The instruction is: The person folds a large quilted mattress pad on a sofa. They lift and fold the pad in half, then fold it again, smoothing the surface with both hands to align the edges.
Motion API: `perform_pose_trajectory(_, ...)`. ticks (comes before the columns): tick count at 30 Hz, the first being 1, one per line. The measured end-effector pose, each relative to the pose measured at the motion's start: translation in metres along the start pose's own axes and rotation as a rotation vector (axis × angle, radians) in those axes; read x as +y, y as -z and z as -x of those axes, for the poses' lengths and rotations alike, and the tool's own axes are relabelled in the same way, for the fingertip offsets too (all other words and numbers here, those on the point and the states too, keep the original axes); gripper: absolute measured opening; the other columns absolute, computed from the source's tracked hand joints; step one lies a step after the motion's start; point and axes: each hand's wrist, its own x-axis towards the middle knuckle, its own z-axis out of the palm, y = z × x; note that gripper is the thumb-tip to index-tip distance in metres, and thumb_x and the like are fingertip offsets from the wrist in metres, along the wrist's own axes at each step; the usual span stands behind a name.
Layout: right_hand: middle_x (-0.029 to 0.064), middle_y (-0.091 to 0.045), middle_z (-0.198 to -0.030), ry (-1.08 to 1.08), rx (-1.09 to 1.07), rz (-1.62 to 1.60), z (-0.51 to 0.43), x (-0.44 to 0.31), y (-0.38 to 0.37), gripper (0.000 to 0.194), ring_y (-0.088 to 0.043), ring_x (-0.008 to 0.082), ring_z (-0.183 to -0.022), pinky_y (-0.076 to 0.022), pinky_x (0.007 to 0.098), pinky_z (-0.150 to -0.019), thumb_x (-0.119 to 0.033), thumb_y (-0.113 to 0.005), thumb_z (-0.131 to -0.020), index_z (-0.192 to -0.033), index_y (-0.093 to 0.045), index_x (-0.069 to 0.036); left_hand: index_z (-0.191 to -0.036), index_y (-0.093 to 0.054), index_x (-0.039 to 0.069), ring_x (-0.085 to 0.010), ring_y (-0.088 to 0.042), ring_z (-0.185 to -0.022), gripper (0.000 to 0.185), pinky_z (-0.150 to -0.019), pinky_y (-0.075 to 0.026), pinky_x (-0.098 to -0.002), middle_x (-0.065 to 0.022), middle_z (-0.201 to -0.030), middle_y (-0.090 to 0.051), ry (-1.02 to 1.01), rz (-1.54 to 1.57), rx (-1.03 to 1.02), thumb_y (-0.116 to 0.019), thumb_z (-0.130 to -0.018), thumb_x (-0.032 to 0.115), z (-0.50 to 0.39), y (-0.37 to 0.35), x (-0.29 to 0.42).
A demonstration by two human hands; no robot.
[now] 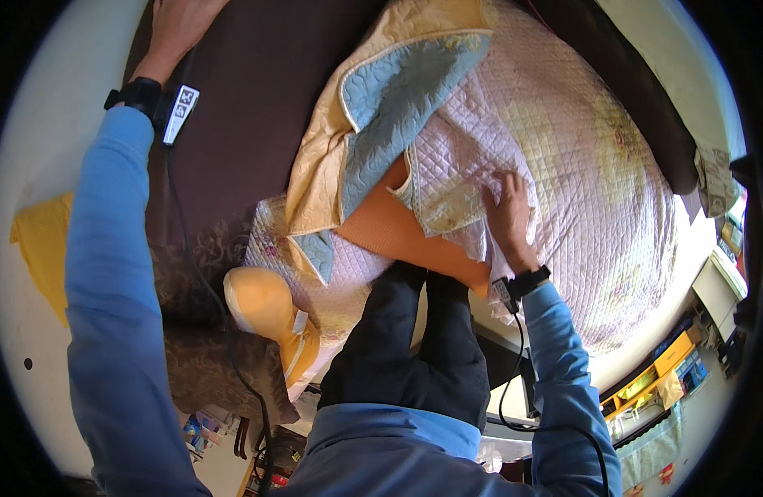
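Observation:
My right hand (509,211) lies on a loose fold of a pink quilted bedspread (580,186), its fingers spread and bent over the cloth. Left of it, an orange ribbed cloth (394,217) shows between the fold and a turned-back yellow and blue quilted cover (388,112). The picture's top edge cuts off the fingers of my left hand (186,28), which is over a dark brown fabric surface (232,112); whether it grips anything is hidden. Both wrists carry black straps with small corded devices.
A yellow-orange cushion (260,298) rests beside my left leg. Brown patterned fabric (220,360) hangs below it. Cords run from both wrists past my body. At right are a long dark padded edge (630,87) and a yellow shelf unit (673,354) with mixed items.

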Motion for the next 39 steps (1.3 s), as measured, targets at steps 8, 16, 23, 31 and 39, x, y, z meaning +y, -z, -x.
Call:
perform_pose_trajectory(8,0.019,-0.045,-0.137,0.194,-0.27,0.235,0.1,-0.015,-0.002,0.059,-0.039,0.037,-0.131,-0.0282,0.0518,-0.111,-0.016,-0.068,-0.078,-0.132,-0.048,-0.005,-0.135,-0.048,0.003,-0.0394,-0.046,-0.126,0.07,-0.105,-0.038,-0.0456,-0.0217,-0.137,-0.048,-0.125,0.304,0.065,-0.079,-0.075,0.022,0.16,-0.08,0.124)
perform_pose_trajectory(16,0.015,-0.045,-0.134,0.333,-0.218,0.515,0.036,0.02,-0.038,0.056,-0.039,0.0336,-0.131,-0.0255,0.0525,-0.113,-0.006,-0.057,-0.08,-0.135,-0.046,-0.006,-0.141,-0.032,-0.001,-0.0431,-0.044,-0.126,0.087,-0.104,-0.038,-0.0459,-0.0274,-0.135,-0.048,0.559,0.373,-0.618,-0.081,-0.071,0.018,0.368,-0.184,0.164)
perform_pose_trajectory(23,0.0096,-0.061,-0.11,0.24,-0.203,0.356,0.006,0.031,-0.041,0.032,-0.055,0.0311,-0.11,-0.0392,0.0487,-0.099,-0.006,-0.061,-0.076,-0.108,-0.063,-0.007,-0.122,-0.055,-0.003,-0.0401,-0.058,-0.106,0.041,-0.092,-0.046,-0.0424,-0.0252,-0.112,-0.061,0.83,0.541,-0.636,-0.06,-0.086,0.017,0.351,-0.191,0.131)
perform_pose_trajectory(31,0.0212,-0.066,-0.102,0.046,-0.221,-0.042,-0.007,0.047,-0.023,0.03,-0.062,0.0411,-0.097,-0.0489,0.0454,-0.088,-0.007,-0.061,-0.078,-0.108,-0.067,-0.007,-0.116,-0.057,0.003,-0.0192,-0.053,-0.11,0.033,-0.098,-0.044,-0.0359,-0.0064,-0.116,-0.057,1.421,1.398,0.108,-0.058,-0.091,0.024,0.485,0.117,-0.041)
perform_pose_trajectory(39,0.0237,-0.068,-0.093,-0.097,-0.223,-0.224,-0.011,0.076,-0.035,0.026,-0.066,0.0413,-0.093,-0.0511,0.0461,-0.075,-0.016,-0.064,-0.084,-0.108,-0.064,-0.005,-0.13,-0.047,-0.004,-0.0302,-0.058,-0.108,0.045,-0.08,-0.051,-0.0382,-0.0214,-0.123,-0.057,1.171,-0.317,-0.359,-0.064,-0.091,0.011,0.806,0.432,-0.172)
